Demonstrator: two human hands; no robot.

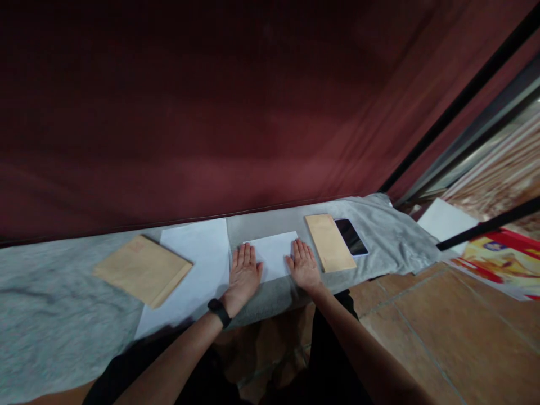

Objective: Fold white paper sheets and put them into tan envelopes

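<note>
Folded white paper (273,256) lies near the bench's (50,315) front edge under your flat left hand (243,275) and right hand (304,265), grip released; uneven pressing could skew its crease or slide it off.

Single head-worn view, looking forward and steeply down, close over the grey-covered table (50,315), red curtain (211,112) behind

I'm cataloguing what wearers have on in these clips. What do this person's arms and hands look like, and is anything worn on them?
Both forearms are bare, with no sleeves reaching them in view. The left hand has a black band, like a watch or fitness tracker, around its wrist. The right hand and its wrist carry nothing. No gloves or rings show on either; dark clothing appears lower down, near the body.
</note>
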